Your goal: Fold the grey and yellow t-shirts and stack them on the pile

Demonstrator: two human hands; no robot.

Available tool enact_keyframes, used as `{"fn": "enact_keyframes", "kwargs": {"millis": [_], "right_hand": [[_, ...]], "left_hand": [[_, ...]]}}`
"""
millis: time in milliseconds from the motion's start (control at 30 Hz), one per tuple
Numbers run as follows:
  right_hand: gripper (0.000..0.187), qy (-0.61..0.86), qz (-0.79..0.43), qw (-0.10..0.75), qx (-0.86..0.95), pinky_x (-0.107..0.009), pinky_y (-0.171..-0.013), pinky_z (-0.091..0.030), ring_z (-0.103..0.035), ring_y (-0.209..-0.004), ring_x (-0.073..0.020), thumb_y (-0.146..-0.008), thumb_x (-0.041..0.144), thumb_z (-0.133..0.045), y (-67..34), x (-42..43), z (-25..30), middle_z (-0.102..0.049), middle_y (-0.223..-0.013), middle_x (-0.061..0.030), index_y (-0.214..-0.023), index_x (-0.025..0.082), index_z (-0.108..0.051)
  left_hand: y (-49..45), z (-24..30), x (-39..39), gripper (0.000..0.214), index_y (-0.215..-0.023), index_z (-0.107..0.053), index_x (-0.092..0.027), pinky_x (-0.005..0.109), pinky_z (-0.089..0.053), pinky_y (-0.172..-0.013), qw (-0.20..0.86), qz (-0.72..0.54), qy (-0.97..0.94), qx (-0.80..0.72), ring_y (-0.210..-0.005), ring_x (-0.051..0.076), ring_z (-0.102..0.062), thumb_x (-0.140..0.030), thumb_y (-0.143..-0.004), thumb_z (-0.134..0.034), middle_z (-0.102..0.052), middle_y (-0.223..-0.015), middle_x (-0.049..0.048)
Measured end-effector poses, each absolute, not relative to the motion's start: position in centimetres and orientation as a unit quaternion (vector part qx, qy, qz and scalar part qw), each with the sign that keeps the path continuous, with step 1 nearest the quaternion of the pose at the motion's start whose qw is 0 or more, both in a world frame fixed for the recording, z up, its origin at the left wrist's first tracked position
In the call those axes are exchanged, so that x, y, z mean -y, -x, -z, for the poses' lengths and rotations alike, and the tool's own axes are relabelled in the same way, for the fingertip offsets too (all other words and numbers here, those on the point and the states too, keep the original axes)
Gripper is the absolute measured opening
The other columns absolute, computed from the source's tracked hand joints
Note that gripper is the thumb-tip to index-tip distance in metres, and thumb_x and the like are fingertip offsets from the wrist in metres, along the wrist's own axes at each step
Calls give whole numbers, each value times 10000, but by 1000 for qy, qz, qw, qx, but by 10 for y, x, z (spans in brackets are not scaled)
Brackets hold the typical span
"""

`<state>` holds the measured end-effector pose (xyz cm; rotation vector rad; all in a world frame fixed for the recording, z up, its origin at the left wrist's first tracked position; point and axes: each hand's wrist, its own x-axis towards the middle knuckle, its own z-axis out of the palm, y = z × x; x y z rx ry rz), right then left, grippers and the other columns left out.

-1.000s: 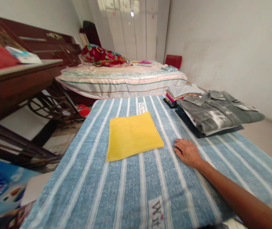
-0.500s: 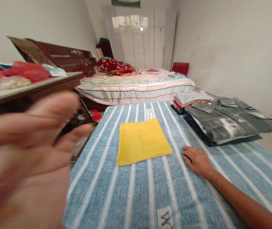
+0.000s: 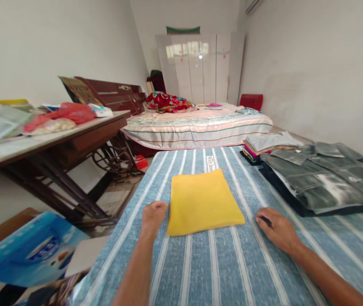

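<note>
L hand (image 3: 154,217) is curled up nr yellow cloth (image 3: 205,203); R hand (image 3: 279,229) bends, can't tell if gripping. Cloth looks all folded, but isn't on gray jacket's (image 3: 305,178) pile.

I could read the words "With love" (image 3: 210,163) at twelve o'clock on the striped cloth (image 3: 199,267); the blue box's (image 3: 31,255) logo (image 3: 43,250), at the view's eight, blurred.

A tall, glossy, pale wardrobe (image 3: 194,76) reflects bright light (image 3: 200,56) between plain off-white walls (image 3: 312,55); before it spreads a wide bed (image 3: 200,128) in pale stripes, a dark wooden table (image 3: 100,132) at left.
</note>
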<state>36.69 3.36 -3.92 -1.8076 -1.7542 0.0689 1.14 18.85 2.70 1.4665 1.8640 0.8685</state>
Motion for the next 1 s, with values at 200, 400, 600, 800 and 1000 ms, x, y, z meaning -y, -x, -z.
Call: {"fn": "enact_keyframes", "kwargs": {"millis": [200, 400, 600, 800, 1000], "right_hand": [[212, 702, -185, 418, 547, -293, -685, -445, -607, -725, -185, -760, 338, -473, -342, -108, 20, -661, -758, -16, -776, 205, -637], [176, 721, -303, 410, 470, -214, -409, -373, -503, -396, -115, -749, 252, -438, -333, -190, 21, -532, -450, 39, -703, 183, -593], [192, 733, -362, 354, 454, -186, -298, -238, -379, -243, -83, -752, 231, -492, -339, -238, 16, -450, -297, 51, -583, 177, -566], [260, 729, -405, 330, 441, -180, -280, -187, -323, -221, -66, -766, 279, -486, -346, -261, 16, -428, -280, 49, -526, 186, -513], [248, 703, -455, 334, 432, -181, -289, -157, -303, -232, -64, -749, 369, -469, -354, -261, 21, -440, -301, 47, -614, 177, -548]], "left_hand": [[-10, -29, -204, 150, -784, -592, -143, 219, -473, -510, 396, -326, -498, -699, -624, 150, -624, -252, -699, -533, -623, -675, 38], [-8, -25, -238, 145, -783, -586, -140, 191, -419, -451, 431, -315, -481, -695, -506, 102, -564, -251, -710, -527, -612, -636, 15], [-14, -20, -284, 114, -721, -583, -140, 168, -348, -397, 435, -300, -496, -689, -438, 79, -517, -241, -695, -537, -581, -571, -7], [-19, -13, -312, 152, -748, -584, -142, 166, -257, -346, 445, -297, -510, -673, -375, 70, -456, -257, -657, -544, -539, -488, -34], [-18, -8, -314, 249, -767, -594, -140, 168, -226, -349, 459, -322, -509, -653, -374, 67, -433, -331, -606, -592, -529, -467, -42]]}}
